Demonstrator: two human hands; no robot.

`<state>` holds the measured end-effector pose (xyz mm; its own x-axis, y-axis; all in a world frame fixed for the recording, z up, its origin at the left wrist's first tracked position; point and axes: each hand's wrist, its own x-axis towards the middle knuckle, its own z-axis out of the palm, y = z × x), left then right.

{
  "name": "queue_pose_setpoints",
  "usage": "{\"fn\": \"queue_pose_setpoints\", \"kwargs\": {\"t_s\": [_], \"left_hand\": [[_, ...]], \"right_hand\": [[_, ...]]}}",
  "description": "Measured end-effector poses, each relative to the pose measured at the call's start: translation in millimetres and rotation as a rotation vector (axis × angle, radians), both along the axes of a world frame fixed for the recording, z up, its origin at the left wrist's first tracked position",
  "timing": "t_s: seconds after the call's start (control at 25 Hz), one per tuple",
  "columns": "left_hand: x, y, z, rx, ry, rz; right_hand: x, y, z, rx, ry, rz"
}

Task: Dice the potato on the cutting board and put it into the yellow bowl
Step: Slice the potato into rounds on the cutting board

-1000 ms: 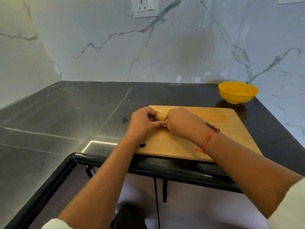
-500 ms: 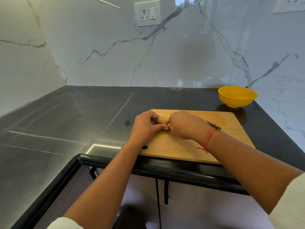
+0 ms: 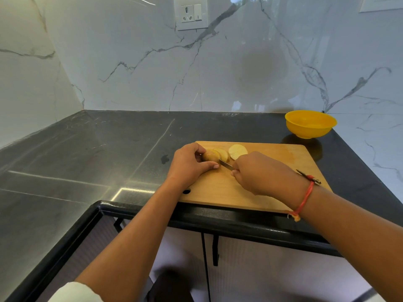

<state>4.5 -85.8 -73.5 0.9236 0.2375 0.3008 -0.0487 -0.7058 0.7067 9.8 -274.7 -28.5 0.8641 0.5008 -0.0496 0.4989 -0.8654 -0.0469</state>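
Dark counter, slicing stage

Black stone counter (image 3: 109,149); wooden cutting board (image 3: 272,171) at its near edge. Grips: left hand (image 3: 189,164) curls round the potato (image 3: 210,155), pinning its uncut end; right hand (image 3: 259,173) is closed round the knife (image 3: 225,164), blade at the potato just beside the left hand. Two slices (image 3: 237,151) lie just beyond the blade. Judged: slicing, dicing not begun. Next cut needs the left hand edged back. Off the board, yellow bowl (image 3: 310,125) stands well beyond the right hand, path unobstructed.
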Motion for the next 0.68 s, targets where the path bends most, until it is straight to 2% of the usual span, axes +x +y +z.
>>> {"fn": "queue_pose_setpoints", "kwargs": {"t_s": [0.44,0.68], "left_hand": [[-4,1,1,-0.082,0.022,-0.02],[-6,3,0,-0.17,0.045,-0.034]], "right_hand": [[-13,-26,-1,-0.034,-0.112,0.035],[-19,-25,-6,0.174,-0.155,0.009]]}}
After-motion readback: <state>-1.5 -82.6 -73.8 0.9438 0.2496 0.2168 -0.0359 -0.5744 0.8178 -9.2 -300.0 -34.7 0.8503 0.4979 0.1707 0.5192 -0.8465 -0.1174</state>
